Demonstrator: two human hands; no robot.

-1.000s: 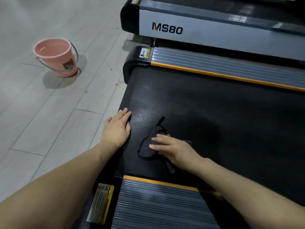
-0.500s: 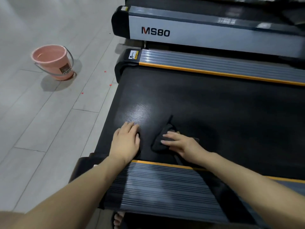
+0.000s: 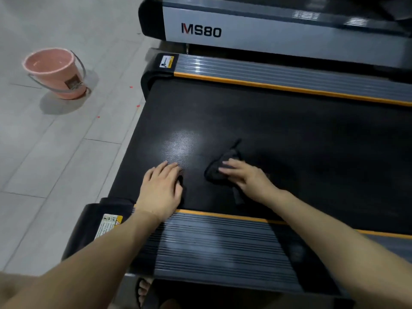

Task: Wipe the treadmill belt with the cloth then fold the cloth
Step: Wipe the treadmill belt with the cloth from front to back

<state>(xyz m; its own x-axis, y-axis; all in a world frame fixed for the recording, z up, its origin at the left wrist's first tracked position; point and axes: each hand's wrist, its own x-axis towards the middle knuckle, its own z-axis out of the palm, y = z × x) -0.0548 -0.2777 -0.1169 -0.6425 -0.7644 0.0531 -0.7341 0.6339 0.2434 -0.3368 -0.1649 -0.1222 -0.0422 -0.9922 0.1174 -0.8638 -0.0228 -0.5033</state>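
The black treadmill belt (image 3: 289, 134) fills the middle of the view, with a pale sheen near its left end. A small dark cloth (image 3: 215, 169) lies bunched on the belt near the front rail. My right hand (image 3: 247, 179) lies flat on the cloth, fingers pointing left, pressing it down. One tail of the cloth sticks out beyond the fingers, another shows below the palm. My left hand (image 3: 161, 188) rests flat on the bare belt to the left of the cloth, fingers spread, holding nothing.
Ribbed grey side rails with orange edges run along the front (image 3: 211, 246) and the back (image 3: 289, 74) of the belt. A second treadmill marked MS80 (image 3: 245, 30) stands behind. A pink bucket (image 3: 55, 72) sits on the tiled floor at the left. My sandalled foot (image 3: 145, 288) shows below.
My view has pulled back and shifted, so more of the front rail shows. My left hand moved from the belt's left edge onto the belt beside the cloth. The right hand stays on the cloth.
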